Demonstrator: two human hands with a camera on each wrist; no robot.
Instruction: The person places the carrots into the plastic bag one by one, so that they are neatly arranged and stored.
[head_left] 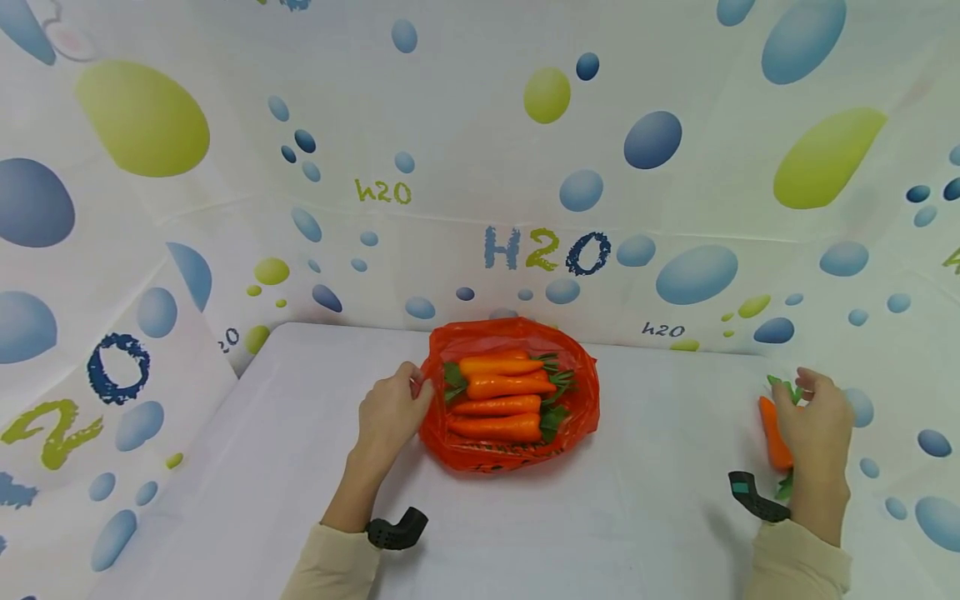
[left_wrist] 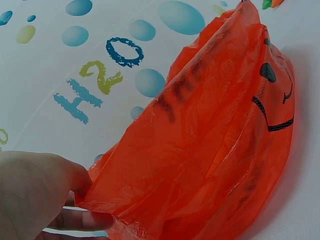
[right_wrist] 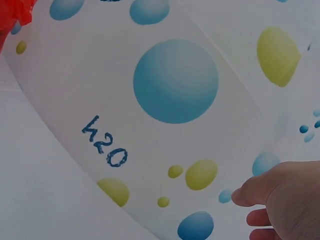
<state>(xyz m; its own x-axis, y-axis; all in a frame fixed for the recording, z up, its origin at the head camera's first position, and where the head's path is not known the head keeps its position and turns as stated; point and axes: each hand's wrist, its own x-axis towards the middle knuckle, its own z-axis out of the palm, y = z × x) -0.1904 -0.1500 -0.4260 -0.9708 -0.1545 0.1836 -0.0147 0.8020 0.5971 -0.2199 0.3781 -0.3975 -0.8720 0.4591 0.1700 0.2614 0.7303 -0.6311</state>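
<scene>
A red plastic bag (head_left: 588, 400) lies with its mouth spread wide, and several orange carrots (head_left: 504, 386) with green tops rest inside it. My left hand (head_left: 390, 412) pinches the bag's left rim; in the left wrist view its thumb and fingers (left_wrist: 75, 220) meet at the red film. Far to the right, my right hand (head_left: 817, 421) is over another carrot (head_left: 774, 433), partly covering it. Green leaves show at both ends of that spot. The right wrist view shows that hand (right_wrist: 287, 200) with fingers loosely bent and nothing visible between them.
A white table surface (head_left: 637, 517) lies under everything. Behind it rises a white sheet (head_left: 465, 100) printed with blue and green drops and "H2O" lettering. Dark straps with small mounts (head_left: 397, 529) are on both wrists.
</scene>
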